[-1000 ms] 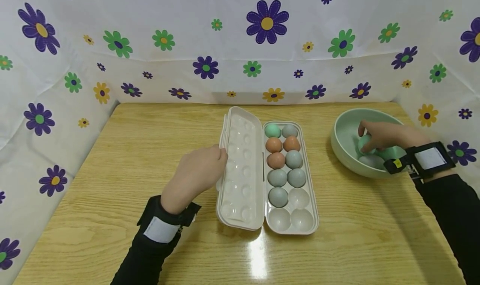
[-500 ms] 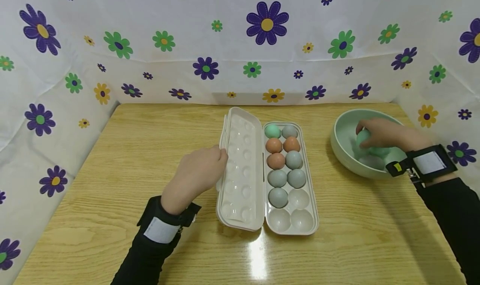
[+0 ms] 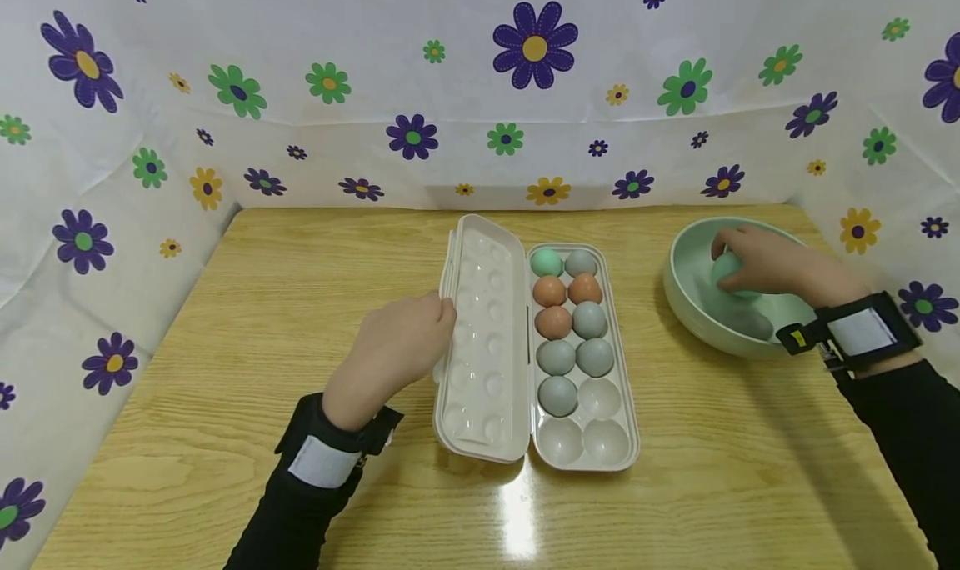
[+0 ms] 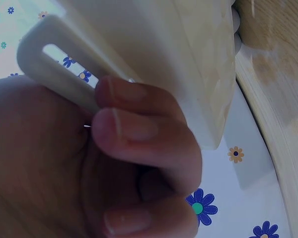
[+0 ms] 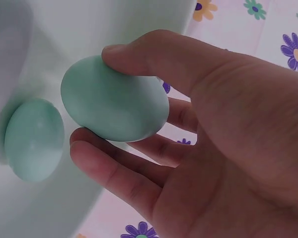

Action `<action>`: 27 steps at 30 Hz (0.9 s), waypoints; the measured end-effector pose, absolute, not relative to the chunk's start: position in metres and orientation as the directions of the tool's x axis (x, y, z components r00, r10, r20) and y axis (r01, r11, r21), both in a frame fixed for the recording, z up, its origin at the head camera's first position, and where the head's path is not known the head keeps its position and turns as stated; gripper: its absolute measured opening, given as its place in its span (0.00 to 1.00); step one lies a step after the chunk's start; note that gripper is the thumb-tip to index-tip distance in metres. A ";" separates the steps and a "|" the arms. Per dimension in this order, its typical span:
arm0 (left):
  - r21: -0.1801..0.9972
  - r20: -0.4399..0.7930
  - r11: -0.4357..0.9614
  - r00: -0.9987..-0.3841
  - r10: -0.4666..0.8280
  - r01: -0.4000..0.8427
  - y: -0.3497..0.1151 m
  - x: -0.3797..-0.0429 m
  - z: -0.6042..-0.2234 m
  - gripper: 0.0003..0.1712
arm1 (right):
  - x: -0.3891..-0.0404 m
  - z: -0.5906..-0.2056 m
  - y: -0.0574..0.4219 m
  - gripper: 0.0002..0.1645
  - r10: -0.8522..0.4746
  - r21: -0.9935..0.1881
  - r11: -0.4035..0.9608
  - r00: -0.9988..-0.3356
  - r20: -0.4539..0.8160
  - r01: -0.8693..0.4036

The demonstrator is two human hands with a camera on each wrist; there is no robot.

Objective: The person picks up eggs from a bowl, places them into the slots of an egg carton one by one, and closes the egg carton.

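In the head view an egg carton lies with its lid swung up to the left. My left hand grips the lid's outer left edge; the left wrist view shows its fingers curled at a slotted tab. Over on the right, my right hand reaches into a pale green bowl. Thumb and fingers pinch a green egg there. Another green egg and a grey egg lie inside the bowl.
Brown eggs, grey eggs and a green egg fill the carton's far and middle cups; three near cups are bare. The wooden table is bounded behind and at the sides by a flower-printed cloth.
My right hand has risen slightly within the bowl and now has the green egg between thumb and fingers. The grey egg beneath has shifted a little. The left hand and carton look unchanged.
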State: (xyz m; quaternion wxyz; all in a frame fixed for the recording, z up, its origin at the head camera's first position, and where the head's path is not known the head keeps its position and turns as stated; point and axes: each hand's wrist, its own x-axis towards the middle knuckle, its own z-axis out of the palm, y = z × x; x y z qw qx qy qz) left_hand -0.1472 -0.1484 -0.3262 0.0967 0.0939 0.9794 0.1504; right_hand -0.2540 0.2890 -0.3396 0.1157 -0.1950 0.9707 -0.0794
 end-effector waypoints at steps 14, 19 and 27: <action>0.330 -0.169 0.932 -0.963 0.212 0.147 -0.149 -0.147 -0.327 0.24 | -0.245 -0.330 0.277 0.24 -0.368 -0.211 0.921 -0.909 -0.193 -0.328; 0.330 -0.169 0.933 -0.963 0.209 0.145 -0.150 -0.147 -0.327 0.24 | -0.241 -0.327 0.273 0.25 -0.355 -0.217 0.925 -0.914 -0.196 -0.313; 0.343 -0.168 0.927 -0.961 0.218 0.150 -0.151 -0.147 -0.327 0.24 | -0.238 -0.325 0.268 0.24 -0.368 -0.202 0.922 -0.911 -0.184 -0.331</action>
